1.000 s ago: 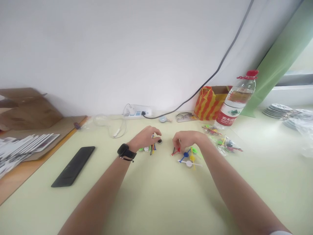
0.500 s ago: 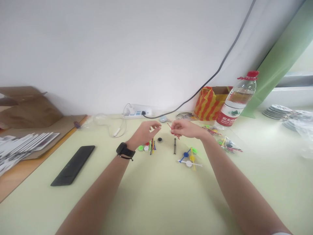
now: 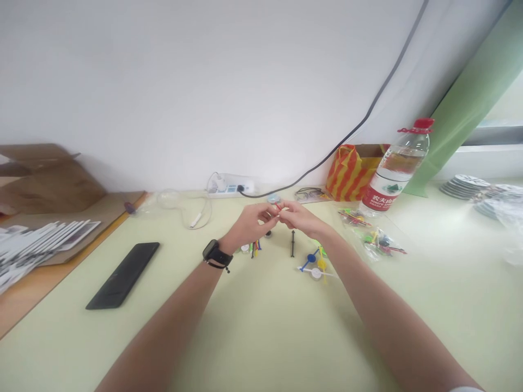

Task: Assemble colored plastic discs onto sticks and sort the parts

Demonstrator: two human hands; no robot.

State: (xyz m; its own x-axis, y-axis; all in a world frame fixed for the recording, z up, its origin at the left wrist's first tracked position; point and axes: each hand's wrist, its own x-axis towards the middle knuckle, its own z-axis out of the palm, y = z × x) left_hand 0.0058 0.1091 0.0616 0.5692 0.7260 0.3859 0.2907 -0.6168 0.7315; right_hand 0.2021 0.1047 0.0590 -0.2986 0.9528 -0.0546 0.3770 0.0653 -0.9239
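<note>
My left hand (image 3: 252, 224) and my right hand (image 3: 301, 220) meet fingertip to fingertip above the table. Between them is a thin red plastic stick (image 3: 278, 206), mostly covered by the fingers; both hands pinch at it. Below the hands a black plastic stick (image 3: 292, 245) lies alone. Under my left hand are several coloured sticks (image 3: 255, 249), a white disc (image 3: 244, 249) and a partly covered black disc (image 3: 268, 234). Near my right forearm lie plastic pointers with round centres: a blue one (image 3: 311, 258), a yellow one (image 3: 322, 264) and a white one (image 3: 316, 273).
Bags of coloured parts (image 3: 379, 239) lie to the right, beside a water bottle (image 3: 392, 169) and a striped bag (image 3: 350, 173). A power strip (image 3: 232, 188) sits by the wall. A black phone-like slab (image 3: 123, 276), white cards (image 3: 57, 239) and cardboard are leftward.
My left hand has moved right and my right hand slightly left, so their fingertips now meet around the red stick, which my right hand alone held before.
</note>
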